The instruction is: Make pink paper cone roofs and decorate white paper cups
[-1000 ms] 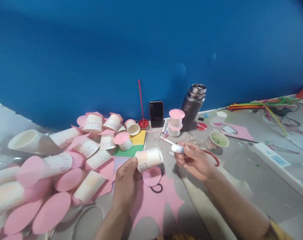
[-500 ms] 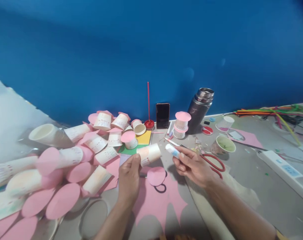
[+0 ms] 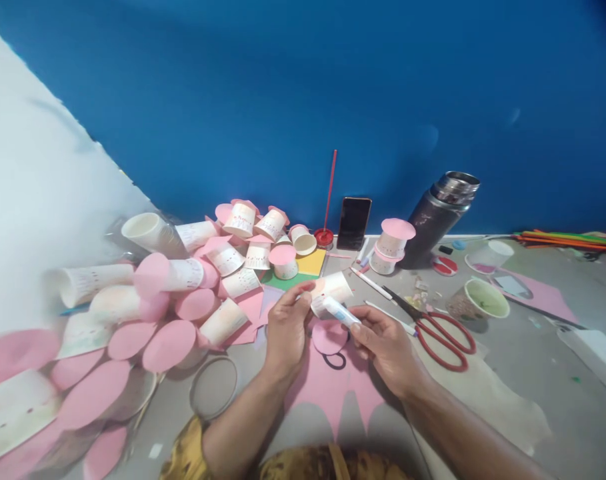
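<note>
The one camera sits on the person's head and looks forward and down; an upright matt blue panel faces it across the upper half of the frame, and a flat grey tabletop spreads over the lower half. It is near enough that the bare left hand and bare right hand lie around the lower centre; yellow-brown patterned cloth at bottom centre is closest to the lens.
</note>
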Tool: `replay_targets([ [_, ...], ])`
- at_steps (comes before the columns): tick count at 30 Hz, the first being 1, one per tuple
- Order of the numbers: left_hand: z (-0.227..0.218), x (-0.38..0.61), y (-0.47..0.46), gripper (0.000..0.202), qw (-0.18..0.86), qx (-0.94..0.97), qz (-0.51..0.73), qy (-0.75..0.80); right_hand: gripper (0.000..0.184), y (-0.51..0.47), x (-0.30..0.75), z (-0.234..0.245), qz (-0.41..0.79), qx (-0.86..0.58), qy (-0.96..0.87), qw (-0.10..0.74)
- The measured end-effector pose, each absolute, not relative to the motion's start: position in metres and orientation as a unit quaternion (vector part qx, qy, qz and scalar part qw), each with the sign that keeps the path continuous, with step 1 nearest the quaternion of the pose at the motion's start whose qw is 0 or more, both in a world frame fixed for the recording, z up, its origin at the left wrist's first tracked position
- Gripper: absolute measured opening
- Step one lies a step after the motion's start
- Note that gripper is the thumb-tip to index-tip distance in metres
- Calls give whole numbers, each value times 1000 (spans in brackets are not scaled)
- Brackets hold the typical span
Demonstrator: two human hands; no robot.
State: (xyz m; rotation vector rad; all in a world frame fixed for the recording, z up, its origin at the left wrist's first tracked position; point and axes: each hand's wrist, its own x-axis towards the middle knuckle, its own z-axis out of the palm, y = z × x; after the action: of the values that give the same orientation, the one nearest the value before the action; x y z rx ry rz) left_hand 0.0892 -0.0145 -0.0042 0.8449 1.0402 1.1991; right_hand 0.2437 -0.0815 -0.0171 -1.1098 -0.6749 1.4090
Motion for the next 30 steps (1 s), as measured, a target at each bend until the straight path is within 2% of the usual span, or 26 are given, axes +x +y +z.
replay_targets([
  [8,6,91,-24,25,592,452,480,464,41,-80,246,-20,562,-500,-264,604],
  [19,7,93,-27,20,608,458,469,449,35,-88,244,-7,393,-614,-425,536],
  [23,8,93,-27,18,613,454,470,445,31,-90,248,-12,382,-626,-442,517],
  [30,13,93,-29,16,632,439,470,432,36,-91,249,-9,423,-604,-454,500],
])
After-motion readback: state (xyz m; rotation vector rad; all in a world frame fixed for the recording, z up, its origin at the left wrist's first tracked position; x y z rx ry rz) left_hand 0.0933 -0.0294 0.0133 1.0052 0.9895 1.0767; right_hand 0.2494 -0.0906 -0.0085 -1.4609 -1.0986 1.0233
